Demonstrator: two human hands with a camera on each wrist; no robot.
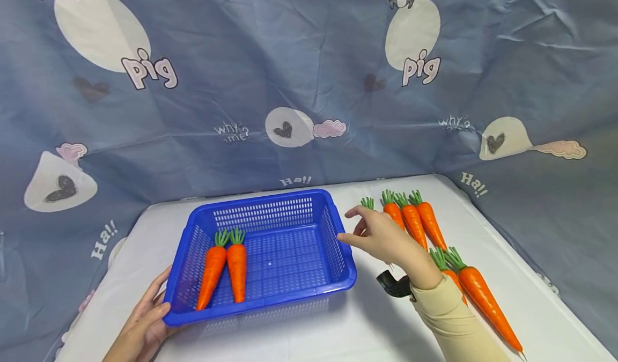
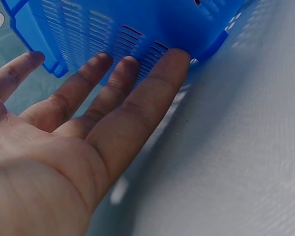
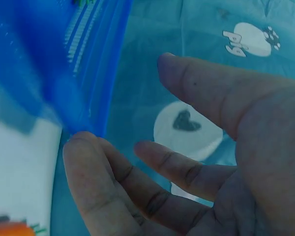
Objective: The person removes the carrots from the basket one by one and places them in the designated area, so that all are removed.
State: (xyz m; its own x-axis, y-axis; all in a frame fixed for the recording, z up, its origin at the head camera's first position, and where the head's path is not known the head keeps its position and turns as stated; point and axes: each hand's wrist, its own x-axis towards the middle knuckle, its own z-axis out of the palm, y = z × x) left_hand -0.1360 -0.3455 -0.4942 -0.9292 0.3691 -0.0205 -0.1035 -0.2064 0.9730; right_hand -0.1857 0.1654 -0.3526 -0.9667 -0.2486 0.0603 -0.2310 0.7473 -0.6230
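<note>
A blue plastic basket [image 1: 289,290] with perforated walls sits on the white table, and two carrots [image 1: 211,271] with green tops lie side by side in its left part. My left hand [image 1: 147,319] is at the basket's near left corner, its extended fingers [image 2: 132,108] against the outer wall. At the right end, my right hand [image 1: 381,236] has its fingers apart, with one fingertip right at the rim in the right wrist view. Nothing is pinched between its thumb and fingers.
Several carrots [image 1: 427,225] lie on the table [image 1: 338,335] to the right, partly behind my right hand and forearm. Two of them, including a nearer carrot [image 1: 487,297], lie beside the sleeve. A patterned blue-grey cloth [image 1: 309,56] hangs behind the table.
</note>
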